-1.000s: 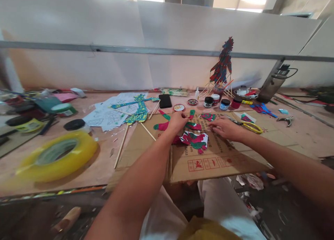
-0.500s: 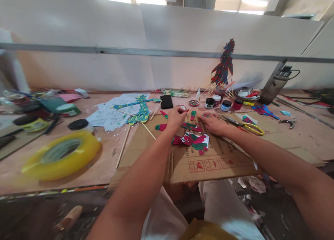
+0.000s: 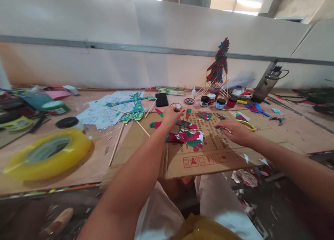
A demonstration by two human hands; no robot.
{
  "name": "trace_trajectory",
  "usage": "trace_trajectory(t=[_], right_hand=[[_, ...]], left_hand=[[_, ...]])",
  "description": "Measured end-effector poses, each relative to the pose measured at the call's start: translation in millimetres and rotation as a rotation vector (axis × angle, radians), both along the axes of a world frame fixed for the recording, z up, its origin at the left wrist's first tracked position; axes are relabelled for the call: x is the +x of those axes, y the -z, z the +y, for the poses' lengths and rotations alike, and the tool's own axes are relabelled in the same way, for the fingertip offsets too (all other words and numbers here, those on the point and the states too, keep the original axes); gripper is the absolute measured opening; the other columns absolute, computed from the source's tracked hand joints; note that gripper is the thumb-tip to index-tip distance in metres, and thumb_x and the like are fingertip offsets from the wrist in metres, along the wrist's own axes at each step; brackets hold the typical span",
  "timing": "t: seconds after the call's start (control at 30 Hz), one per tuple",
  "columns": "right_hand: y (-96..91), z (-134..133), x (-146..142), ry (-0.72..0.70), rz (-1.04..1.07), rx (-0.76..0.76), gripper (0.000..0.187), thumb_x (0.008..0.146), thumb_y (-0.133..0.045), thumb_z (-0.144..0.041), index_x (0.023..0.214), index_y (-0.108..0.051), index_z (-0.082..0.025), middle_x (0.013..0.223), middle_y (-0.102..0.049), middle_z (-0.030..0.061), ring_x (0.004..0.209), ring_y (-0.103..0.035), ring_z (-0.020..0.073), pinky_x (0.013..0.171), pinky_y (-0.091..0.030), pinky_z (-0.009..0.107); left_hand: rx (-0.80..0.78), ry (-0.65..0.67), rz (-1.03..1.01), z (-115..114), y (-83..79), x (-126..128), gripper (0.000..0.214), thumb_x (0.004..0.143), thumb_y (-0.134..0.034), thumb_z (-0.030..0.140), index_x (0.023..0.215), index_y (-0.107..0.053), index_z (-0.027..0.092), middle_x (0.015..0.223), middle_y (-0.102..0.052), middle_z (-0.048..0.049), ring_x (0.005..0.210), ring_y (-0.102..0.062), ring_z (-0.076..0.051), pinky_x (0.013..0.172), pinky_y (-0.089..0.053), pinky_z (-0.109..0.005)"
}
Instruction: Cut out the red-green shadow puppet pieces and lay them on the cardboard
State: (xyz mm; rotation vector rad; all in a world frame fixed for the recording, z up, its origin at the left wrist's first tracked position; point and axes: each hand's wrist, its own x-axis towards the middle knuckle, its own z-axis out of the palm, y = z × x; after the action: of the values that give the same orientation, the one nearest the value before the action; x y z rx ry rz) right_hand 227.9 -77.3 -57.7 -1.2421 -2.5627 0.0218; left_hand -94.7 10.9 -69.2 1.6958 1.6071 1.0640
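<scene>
My left hand (image 3: 171, 114) reaches over a flat cardboard sheet (image 3: 208, 156), its fingertips pinched together on something small beside a long red-and-green painted cut-out (image 3: 186, 123). A larger red, green and white cut-out (image 3: 191, 137) lies just right of my left forearm. My right hand (image 3: 235, 131) rests on the cardboard with fingers stretched out towards the left, holding nothing. Yellow-handled scissors (image 3: 247, 125) lie right behind it. More painted pieces (image 3: 204, 115) lie further back.
A blue-green stick puppet (image 3: 135, 109) lies on paper sheets at the left, near a black phone (image 3: 161, 99). Paint jars (image 3: 220, 103) and a standing puppet (image 3: 217, 64) are at the back. A big yellow tape roll (image 3: 44, 153) sits front left; pliers (image 3: 278, 119) far right.
My right hand has drawn back to the right, away from the painted pieces and towards the scissors. My left hand stays pinched at the same spot.
</scene>
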Motion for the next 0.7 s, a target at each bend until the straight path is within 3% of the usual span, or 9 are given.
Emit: trace_trajectory(t=[0.13,0.3,0.4,0.5,0.6,0.7], right_hand=[[13.2,34,-48,-0.15,0.02,0.016,0.052,0.1,-0.051,-0.012,0.144,-0.076,-0.025,0.153,-0.071,0.0109,0.142,-0.064,0.0277,0.125,-0.048,0.053],[31.2,73,-88,-0.22,-0.073,-0.075,0.063,0.093,-0.054,-0.004,0.148,-0.074,-0.025,0.157,-0.069,0.01,0.142,-0.063,0.03,0.126,-0.045,0.058],[31.9,73,-76,-0.226,-0.078,-0.1,0.06,0.093,-0.055,-0.004,0.142,-0.079,-0.029,0.148,-0.076,0.0077,0.139,-0.065,0.0301,0.124,-0.046,0.057],[24.4,61,-38,-0.234,-0.069,-0.074,0.058,0.092,-0.054,-0.004,0.134,-0.083,-0.031,0.138,-0.081,0.0049,0.135,-0.068,0.029,0.12,-0.05,0.055],[12.0,46,-2,-0.25,-0.053,-0.07,0.052,0.086,-0.055,0.0,0.113,-0.089,-0.029,0.123,-0.086,0.0049,0.121,-0.074,0.0267,0.114,-0.055,0.05],[3.9,39,1,-0.232,0.022,-0.061,0.058,0.084,-0.052,0.003,0.116,-0.088,-0.028,0.123,-0.085,0.0055,0.122,-0.074,0.025,0.115,-0.055,0.047]], left_hand=[[-0.027,0.068,0.063,-4,-0.4,-1,0.02,0.082,-0.074,0.017,0.064,-0.064,0.022,0.065,-0.066,-0.0007,0.075,-0.065,-0.02,0.074,-0.046,-0.03],[-0.049,0.146,0.134,-7,1.8,4,0.022,0.079,-0.075,0.012,0.062,-0.065,0.021,0.068,-0.069,-0.001,0.075,-0.065,-0.019,0.076,-0.047,-0.03],[-0.055,0.151,0.164,-6,3.2,5,0.023,0.081,-0.074,0.014,0.062,-0.064,0.021,0.072,-0.071,-0.0021,0.076,-0.066,-0.019,0.075,-0.047,-0.03],[-0.065,0.155,0.182,-5,3.6,5,0.021,0.082,-0.074,0.014,0.064,-0.065,0.021,0.074,-0.073,-0.0022,0.075,-0.066,-0.019,0.072,-0.046,-0.03],[-0.064,0.155,0.196,-6,3.0,5,0.018,0.082,-0.074,0.014,0.067,-0.068,0.02,0.076,-0.074,-0.0031,0.077,-0.067,-0.019,0.072,-0.046,-0.03],[-0.055,0.156,0.213,-7,2.6,6,0.017,0.083,-0.073,0.014,0.069,-0.068,0.02,0.078,-0.076,-0.0043,0.079,-0.068,-0.02,0.074,-0.047,-0.03]])
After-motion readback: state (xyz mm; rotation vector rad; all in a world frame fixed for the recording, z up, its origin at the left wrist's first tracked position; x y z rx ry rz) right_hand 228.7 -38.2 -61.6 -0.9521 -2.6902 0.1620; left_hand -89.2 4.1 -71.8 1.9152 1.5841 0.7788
